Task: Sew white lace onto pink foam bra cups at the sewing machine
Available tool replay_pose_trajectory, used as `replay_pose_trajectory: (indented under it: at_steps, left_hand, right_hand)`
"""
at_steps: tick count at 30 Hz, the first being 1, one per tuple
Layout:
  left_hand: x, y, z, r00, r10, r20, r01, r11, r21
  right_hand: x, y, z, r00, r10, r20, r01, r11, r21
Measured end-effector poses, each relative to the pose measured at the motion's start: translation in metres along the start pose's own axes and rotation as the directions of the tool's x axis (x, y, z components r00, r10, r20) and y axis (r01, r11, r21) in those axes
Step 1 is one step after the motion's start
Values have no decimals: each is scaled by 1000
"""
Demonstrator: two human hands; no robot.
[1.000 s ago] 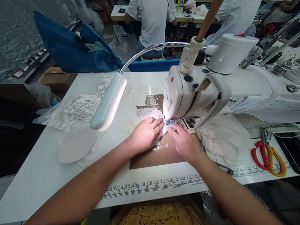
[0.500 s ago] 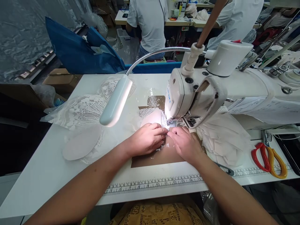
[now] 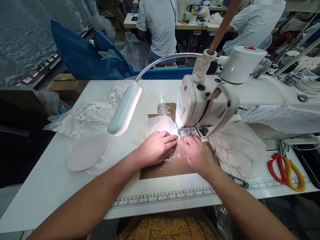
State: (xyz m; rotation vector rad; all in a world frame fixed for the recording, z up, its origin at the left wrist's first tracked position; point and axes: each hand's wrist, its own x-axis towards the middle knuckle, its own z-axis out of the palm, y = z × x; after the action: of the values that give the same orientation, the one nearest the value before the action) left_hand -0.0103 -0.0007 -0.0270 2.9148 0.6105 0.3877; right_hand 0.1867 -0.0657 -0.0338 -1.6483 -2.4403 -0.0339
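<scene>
Under the needle of the white sewing machine [image 3: 191, 100] lies a pale pink rounded fabric piece [image 3: 163, 124] edged with white lace. My left hand [image 3: 160, 146] rests over its near side, fingers bent and pressed together on the lace edge. Close beside it on the right, my right hand [image 3: 196, 151] pinches the same edge with thumb and forefinger just in front of the presser foot. The fingertips of both hands nearly touch and hide part of the lace. Beneath the hands, a brown taped sheet [image 3: 160, 171] covers the machine bed.
White lace pieces [image 3: 85, 115] and a pale oval pad [image 3: 87, 151] lie to the left. Pale fabric pieces [image 3: 240, 146] are piled on the right, near red-and-yellow-handled scissors [image 3: 286, 170] and small thread snips [image 3: 238, 181]. A lamp [image 3: 125, 108] arches overhead. Two people sit beyond.
The fabric piece has shifted slightly at the needle, and more of its lace edge shows beside the foot. Both hands stay in nearly the same place. The view has tilted a little.
</scene>
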Motion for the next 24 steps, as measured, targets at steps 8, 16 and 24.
replay_pose_trajectory:
  at_steps: [8,16,24]
  left_hand:
    - [4,-1,2,991,-115,-69,118,993,30]
    - [5,-10,4,962,-243,-125,248,968,24]
    - [1,-19,8,910,-374,-179,384,923,26]
  right_hand:
    - [3,3,5,997,43,-71,-44,999,-9]
    - [0,5,-1,995,45,-93,-37,996,83]
    - [-5,10,6,987,-38,-156,49,996,73]
